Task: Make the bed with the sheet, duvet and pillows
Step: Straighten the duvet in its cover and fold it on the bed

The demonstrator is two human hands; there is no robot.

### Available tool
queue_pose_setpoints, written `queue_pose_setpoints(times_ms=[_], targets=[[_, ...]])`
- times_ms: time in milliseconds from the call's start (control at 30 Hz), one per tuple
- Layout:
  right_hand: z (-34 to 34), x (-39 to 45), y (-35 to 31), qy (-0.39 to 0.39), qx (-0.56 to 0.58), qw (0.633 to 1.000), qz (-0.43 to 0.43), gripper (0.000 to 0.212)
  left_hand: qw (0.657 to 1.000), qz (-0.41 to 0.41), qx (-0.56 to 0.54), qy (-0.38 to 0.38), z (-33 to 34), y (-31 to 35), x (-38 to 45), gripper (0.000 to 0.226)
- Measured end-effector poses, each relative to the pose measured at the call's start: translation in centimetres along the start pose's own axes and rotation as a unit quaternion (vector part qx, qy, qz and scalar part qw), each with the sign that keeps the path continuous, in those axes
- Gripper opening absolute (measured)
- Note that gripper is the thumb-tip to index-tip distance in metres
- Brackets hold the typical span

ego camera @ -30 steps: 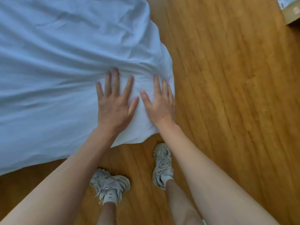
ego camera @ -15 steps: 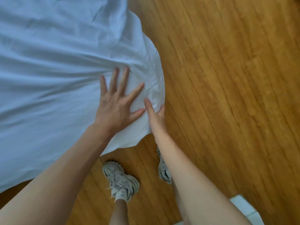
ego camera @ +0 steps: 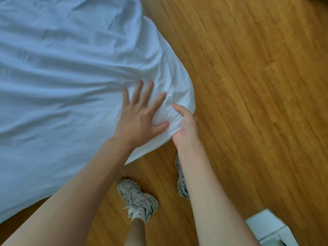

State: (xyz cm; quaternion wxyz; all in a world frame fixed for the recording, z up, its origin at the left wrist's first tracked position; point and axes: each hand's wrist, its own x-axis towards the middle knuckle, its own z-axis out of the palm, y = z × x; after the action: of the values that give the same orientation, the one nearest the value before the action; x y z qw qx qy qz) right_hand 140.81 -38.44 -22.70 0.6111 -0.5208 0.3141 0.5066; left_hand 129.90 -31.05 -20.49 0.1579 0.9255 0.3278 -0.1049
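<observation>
A pale blue-white sheet (ego camera: 62,77) covers the mattress and fills the left half of the head view, creased toward the near corner (ego camera: 177,89). My left hand (ego camera: 140,114) lies flat on the sheet just inside that corner, fingers spread. My right hand (ego camera: 186,125) is at the corner's edge, thumb on top and fingers curled under, pinching the bunched fabric. No duvet or pillow is in view.
A wooden plank floor (ego camera: 248,86) stretches to the right of the bed. My two feet in grey sneakers (ego camera: 137,201) stand on it close to the bed's edge. A white box-like object (ego camera: 269,226) sits at the bottom right.
My right hand has gone from lying flat on the sheet to curling round the corner's edge and gripping the fabric. My left hand stays pressed flat. The view has shifted slightly.
</observation>
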Motion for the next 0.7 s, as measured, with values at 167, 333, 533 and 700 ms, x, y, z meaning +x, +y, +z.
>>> queue_pose_setpoints(times_ms=[167,333,533,700], targets=[[3.6,-3.1,-0.6,-0.072,-0.061,0.972,-0.217,0.072,0.921,-0.136,-0.362,0.055,-3.8,0.3,-1.0,0.054],[5.6,-5.2,2.1,-0.085,-0.392,0.816,-0.417,0.072,0.903,-0.176,-0.37,0.129,-7.8,0.7,1.3,0.091],[3.6,-4.6,3.0,-0.084,-0.523,0.667,-0.523,0.053,0.962,-0.225,-0.107,0.109,-8.5,0.3,5.7,0.101],[1.9,-5.0,2.2,-0.098,-0.381,0.795,-0.462,0.035,0.971,-0.215,-0.016,0.098,-7.9,-1.2,6.9,0.085]])
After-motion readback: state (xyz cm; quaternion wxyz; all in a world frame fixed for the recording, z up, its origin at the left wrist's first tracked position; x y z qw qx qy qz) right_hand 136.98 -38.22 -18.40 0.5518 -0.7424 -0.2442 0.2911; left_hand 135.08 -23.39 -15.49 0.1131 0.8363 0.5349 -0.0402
